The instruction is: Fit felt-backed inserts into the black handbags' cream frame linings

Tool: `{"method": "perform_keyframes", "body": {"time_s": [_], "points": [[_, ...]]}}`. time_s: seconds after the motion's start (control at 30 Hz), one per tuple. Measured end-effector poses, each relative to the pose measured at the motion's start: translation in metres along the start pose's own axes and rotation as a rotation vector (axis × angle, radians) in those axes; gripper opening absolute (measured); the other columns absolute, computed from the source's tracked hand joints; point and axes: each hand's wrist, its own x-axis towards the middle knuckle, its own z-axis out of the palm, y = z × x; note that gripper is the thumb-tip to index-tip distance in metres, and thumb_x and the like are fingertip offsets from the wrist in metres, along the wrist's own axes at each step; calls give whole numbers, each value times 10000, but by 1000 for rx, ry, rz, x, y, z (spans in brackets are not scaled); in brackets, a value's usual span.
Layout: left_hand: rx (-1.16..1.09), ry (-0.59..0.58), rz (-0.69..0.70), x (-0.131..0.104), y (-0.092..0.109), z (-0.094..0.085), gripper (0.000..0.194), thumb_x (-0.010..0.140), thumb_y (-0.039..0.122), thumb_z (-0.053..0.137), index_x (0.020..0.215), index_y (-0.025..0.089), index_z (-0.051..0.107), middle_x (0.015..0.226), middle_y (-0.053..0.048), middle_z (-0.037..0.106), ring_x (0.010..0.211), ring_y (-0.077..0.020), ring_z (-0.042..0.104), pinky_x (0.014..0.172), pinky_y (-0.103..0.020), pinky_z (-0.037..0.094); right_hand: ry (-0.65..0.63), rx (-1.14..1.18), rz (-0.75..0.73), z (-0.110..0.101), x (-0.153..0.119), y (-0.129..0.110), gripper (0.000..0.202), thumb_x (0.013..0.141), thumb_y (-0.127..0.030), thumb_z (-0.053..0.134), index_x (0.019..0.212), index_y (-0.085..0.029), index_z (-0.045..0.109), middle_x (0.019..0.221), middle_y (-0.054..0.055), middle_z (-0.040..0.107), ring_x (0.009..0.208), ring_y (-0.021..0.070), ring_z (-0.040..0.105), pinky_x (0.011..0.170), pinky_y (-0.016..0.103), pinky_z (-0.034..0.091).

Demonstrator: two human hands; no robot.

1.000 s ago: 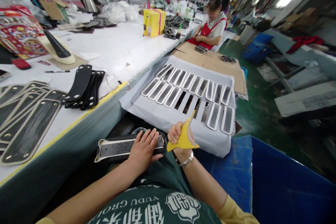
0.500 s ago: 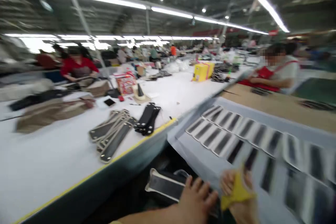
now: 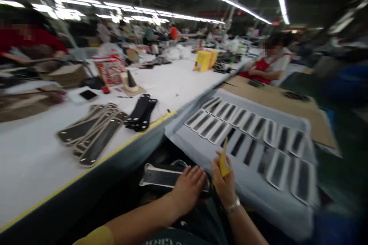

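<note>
My left hand [image 3: 189, 185] lies palm down, fingers stretched out, over the right end of a dark strap piece [image 3: 162, 177] with a pale edge. The strap piece lies across dark material at my lap, its right part covered by the hand. Just to the right, my right hand [image 3: 223, 178] is closed around a thin yellow piece [image 3: 224, 162] that rises to a point above the fingers; whether it is a cloth or a scraper I cannot tell. That hand is held up in front of the near edge of a grey sheet [image 3: 198, 139].
Rows of dark pieces with white borders [image 3: 247, 120] lie on the grey sheet. On the white table [image 3: 161, 84] are pale-edged straps [image 3: 99, 134], black straps [image 3: 141, 113], a phone [image 3: 88, 95] and a yellow box [image 3: 205, 60]. Co-workers sit at far left and right.
My view has swung right and down. My right hand has turned, so the yellow piece shows narrower and upright. My left hand remains on the strap piece.
</note>
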Motion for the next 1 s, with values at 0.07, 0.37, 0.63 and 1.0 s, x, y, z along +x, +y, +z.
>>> {"method": "perform_keyframes", "body": {"time_s": [0.07,0.37,0.63,1.0], "points": [[-7,-24,-28,-1,-6,5,721,782,573,543,1325,117,409,1404,-128,421,1271,-290,402,1049,-448,300,22,224,155,-8,11,-1,350,828,-395,551,1125,-218,494,708,-30,481,600,117,465,596,269,436],[51,56,14,-2,-5,15,612,794,514,559,1265,131,490,1346,-124,495,1232,-270,453,1037,-413,326,14,677,152,1,27,-10,311,817,-512,538,869,-205,548,512,-96,238,392,55,189,377,192,172],[41,11,2,1,-6,13,597,824,527,502,1285,149,471,1359,-122,481,1254,-257,426,1052,-415,301,-18,633,171,7,27,-7,309,807,-505,562,813,-196,539,472,-108,235,376,46,181,375,189,168],[7,-54,-19,-1,-9,8,659,813,543,512,1303,109,443,1386,-138,444,1277,-263,394,1074,-414,262,41,532,149,8,9,-17,286,857,-475,534,842,-190,543,488,-97,291,393,46,271,382,173,259]]}}
